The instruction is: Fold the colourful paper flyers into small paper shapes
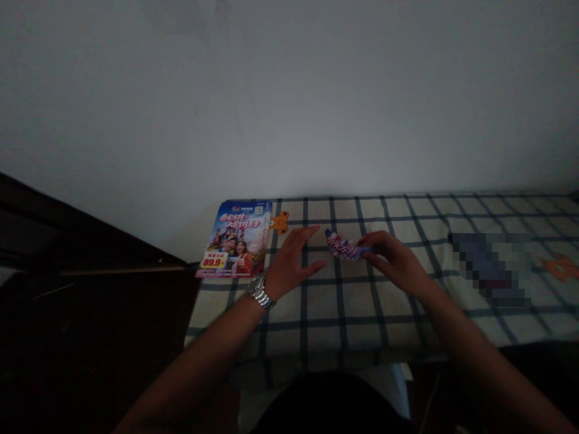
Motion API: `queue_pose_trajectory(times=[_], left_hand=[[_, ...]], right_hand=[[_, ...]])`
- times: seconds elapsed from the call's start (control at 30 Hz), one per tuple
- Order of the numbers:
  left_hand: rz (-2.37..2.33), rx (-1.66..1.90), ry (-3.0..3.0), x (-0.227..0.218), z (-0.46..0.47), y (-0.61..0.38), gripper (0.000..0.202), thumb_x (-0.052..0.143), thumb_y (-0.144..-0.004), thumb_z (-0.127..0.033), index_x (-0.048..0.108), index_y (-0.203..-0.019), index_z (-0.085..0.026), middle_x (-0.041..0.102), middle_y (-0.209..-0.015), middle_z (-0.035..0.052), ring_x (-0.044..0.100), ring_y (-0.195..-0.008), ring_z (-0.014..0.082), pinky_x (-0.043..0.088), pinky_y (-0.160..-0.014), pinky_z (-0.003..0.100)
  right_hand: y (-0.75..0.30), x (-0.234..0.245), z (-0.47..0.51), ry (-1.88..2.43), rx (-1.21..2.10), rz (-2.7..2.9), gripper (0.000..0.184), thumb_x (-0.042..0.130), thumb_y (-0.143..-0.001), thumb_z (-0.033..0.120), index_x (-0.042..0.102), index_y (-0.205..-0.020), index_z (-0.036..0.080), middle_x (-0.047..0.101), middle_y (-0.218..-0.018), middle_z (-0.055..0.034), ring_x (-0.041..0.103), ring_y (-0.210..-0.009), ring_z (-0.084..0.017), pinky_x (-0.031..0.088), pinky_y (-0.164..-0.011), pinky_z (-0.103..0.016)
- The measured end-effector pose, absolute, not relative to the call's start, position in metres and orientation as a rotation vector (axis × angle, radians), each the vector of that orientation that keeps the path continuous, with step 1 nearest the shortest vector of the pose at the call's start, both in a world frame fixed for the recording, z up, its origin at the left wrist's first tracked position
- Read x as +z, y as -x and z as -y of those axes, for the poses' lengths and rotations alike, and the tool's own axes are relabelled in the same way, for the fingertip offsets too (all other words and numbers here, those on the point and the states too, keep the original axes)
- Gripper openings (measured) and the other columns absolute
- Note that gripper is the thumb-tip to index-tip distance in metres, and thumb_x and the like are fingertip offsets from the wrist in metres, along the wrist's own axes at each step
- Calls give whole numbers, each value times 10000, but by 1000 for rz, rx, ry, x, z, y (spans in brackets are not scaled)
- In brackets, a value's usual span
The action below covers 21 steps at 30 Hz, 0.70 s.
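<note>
A small curved piece (344, 246), patterned in blue, pink and white, is between my hands over the checked cloth. It looks like folded paper pieces stacked together, with a pointed blue tip at its left end. My right hand (392, 259) pinches its right end between thumb and fingers. To its left, my left hand (296, 260) is open, thumb and fingers apart, with a gap to the piece. A metal watch (261, 293) is on the left wrist.
A stack of printed flyers (235, 238) lies at the table's left end. The table has a checked tablecloth (362, 325) with bear prints (279, 222). At right lies a flat item (491, 268) blurred by pixelation. A white wall (289, 108) stands behind the table.
</note>
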<state>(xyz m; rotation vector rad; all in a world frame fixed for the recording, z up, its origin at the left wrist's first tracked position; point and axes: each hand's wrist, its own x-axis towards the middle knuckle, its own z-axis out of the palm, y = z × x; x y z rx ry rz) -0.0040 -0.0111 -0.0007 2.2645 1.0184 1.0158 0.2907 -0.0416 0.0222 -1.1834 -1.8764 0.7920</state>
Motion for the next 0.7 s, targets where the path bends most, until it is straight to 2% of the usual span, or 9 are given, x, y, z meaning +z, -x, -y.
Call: queue_pose_trajectory(times=[0.17, 0.3, 0.43, 0.53, 0.7], left_hand=[[-1207, 900, -2311, -9, 9, 3, 565, 654, -961, -384, 448, -1475, -266, 502, -1427, 104, 475, -1352, 273, 409, -1178, 482], [-1232, 833, -2377, -14, 9, 3, 480, 635, -970, -380, 510, -1417, -261, 511, -1392, 99, 482, -1328, 274, 417, -1168, 491], [-1245, 804, -2414, -18, 9, 2, 462, 653, -955, -367, 536, -1391, -268, 514, -1382, 90, 494, -1308, 279, 436, -1149, 495], [-1252, 794, -2420, -20, 9, 2, 456, 656, -952, -364, 543, -1383, -271, 509, -1386, 90, 497, -1305, 283, 436, -1148, 501], [-1244, 794, -2427, -20, 9, 2, 446, 661, -945, -355, 553, -1369, -272, 507, -1379, 91, 498, -1298, 286, 443, -1138, 504]], right_hand=[[-337, 22, 27, 1450, 238, 1891, 117, 644, -939, 348, 635, -999, 249, 673, -1088, -89, 643, -1043, -271, 566, -888, -445], [-379, 20, 14, 1621, -23, 1794, 142, 653, -899, 347, 648, -980, 230, 641, -1033, -89, 630, -955, -261, 570, -812, -411], [-412, 19, -2, 1804, -146, 1755, 146, 676, -858, 323, 645, -945, 210, 605, -1012, -97, 595, -854, -223, 524, -815, -375], [-426, 20, -14, 1941, -217, 1760, 132, 686, -849, 297, 631, -922, 201, 610, -987, -117, 563, -953, -239, 459, -867, -356], [-436, 15, -27, 2015, -259, 1753, 126, 659, -857, 280, 609, -936, 194, 579, -999, -112, 531, -982, -235, 420, -875, -336]])
